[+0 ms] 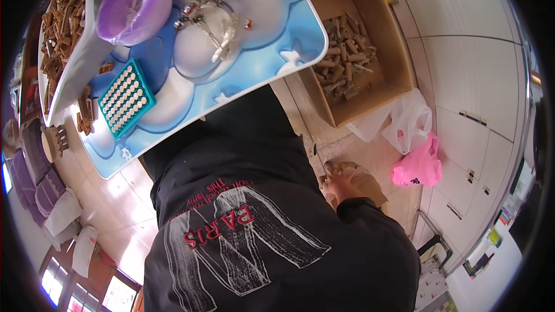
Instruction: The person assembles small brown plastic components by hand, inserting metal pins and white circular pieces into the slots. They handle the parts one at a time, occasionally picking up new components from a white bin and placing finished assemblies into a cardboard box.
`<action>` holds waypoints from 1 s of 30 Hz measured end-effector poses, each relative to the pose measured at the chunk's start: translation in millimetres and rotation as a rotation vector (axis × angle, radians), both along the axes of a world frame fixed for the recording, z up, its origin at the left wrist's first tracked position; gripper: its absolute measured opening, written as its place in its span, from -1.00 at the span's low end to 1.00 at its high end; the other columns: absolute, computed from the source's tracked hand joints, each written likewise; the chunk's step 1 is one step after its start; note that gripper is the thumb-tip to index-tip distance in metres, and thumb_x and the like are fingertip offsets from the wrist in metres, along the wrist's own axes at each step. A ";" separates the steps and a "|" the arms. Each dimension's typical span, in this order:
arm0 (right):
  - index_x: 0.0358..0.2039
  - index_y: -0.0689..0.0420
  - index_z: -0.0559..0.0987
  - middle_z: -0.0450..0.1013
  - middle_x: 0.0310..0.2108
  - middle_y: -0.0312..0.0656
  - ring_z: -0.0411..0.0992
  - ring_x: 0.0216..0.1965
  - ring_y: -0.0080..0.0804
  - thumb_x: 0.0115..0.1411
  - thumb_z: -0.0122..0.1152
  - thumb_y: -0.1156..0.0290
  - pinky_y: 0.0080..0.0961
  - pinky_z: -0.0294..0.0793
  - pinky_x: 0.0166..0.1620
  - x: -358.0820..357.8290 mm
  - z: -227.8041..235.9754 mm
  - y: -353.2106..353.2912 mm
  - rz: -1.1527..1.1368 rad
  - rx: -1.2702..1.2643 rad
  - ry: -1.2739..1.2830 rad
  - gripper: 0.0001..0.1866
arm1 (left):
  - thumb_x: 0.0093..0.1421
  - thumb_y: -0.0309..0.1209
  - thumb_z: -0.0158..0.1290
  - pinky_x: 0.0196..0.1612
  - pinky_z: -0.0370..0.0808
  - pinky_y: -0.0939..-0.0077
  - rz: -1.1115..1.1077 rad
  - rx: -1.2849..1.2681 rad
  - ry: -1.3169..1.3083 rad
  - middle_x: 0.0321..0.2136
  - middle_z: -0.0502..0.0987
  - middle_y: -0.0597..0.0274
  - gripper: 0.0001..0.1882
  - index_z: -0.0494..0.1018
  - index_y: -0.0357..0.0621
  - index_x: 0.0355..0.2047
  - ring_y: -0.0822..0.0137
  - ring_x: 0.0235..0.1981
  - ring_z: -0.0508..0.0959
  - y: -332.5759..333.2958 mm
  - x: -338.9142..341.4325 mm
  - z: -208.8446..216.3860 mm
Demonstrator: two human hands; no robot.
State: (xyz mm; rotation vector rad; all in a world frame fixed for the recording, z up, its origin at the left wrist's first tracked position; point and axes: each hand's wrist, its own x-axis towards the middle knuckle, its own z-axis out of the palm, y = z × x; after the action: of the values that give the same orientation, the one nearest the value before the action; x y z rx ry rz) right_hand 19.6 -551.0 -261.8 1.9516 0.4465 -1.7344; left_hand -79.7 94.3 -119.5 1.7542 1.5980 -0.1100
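Down at my right side, my right hand [342, 187] reaches low with its fingers curled at a brown paper-like bag or box [365, 181]. A small dark-ended piece shows by the fingertips, but what they grip is too small to make out. My left hand is out of the picture. Before me is a small table [231, 81] with a blue cloud pattern. On it lies a teal tray [124, 98] with rows of white round pieces. Behind that stands a purple bowl [133, 8] lined with a clear bag. Small metal trinkets with thin strings [208, 17] lie near the middle.
A white bin [87, 40] full of brown pieces stands at the left. An open cardboard box [381, 52] at the right holds small brown tubes [347, 49]. White [409, 118] and pink plastic bags [419, 162] lie on the floor beside white cabinets [471, 75].
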 end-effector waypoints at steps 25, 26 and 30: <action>0.16 -0.12 0.34 0.06 0.27 -0.24 -0.08 0.29 0.06 -0.03 0.23 0.07 0.35 -0.16 0.17 -12.2 -8.2 -29.5 -0.232 -0.137 -0.086 -0.31 | 0.14 -0.31 -0.04 -0.58 0.44 0.47 0.012 -0.085 0.017 -0.53 0.48 0.14 -0.76 0.43 -0.22 -0.28 0.32 -0.61 0.50 -72.9 -72.0 23.2; 0.14 -0.11 0.35 0.09 0.25 -0.22 -0.07 0.28 0.06 -0.02 0.21 0.04 0.31 -0.12 0.17 -16.4 -5.8 -29.9 -0.217 -0.127 -0.104 -0.33 | 0.14 -0.31 -0.04 -0.58 0.44 0.47 0.015 -0.085 0.008 -0.53 0.49 0.14 -0.76 0.43 -0.22 -0.28 0.32 -0.61 0.50 -72.6 -70.8 24.3; 0.10 -0.06 0.39 0.18 0.20 -0.16 -0.01 0.26 0.04 0.01 0.16 -0.02 0.19 -0.01 0.17 -29.0 2.0 -33.7 -0.186 -0.087 -0.160 -0.37 | 0.14 -0.31 -0.04 -0.58 0.44 0.48 0.026 -0.067 -0.031 -0.53 0.49 0.14 -0.76 0.43 -0.22 -0.28 0.32 -0.61 0.50 -70.8 -66.1 31.0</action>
State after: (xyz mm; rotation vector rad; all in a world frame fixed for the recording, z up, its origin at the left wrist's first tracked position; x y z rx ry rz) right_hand -9.4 -584.8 -259.8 2.1046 0.1346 -1.6600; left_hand -145.8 23.5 -88.6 1.6755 1.5766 -0.1215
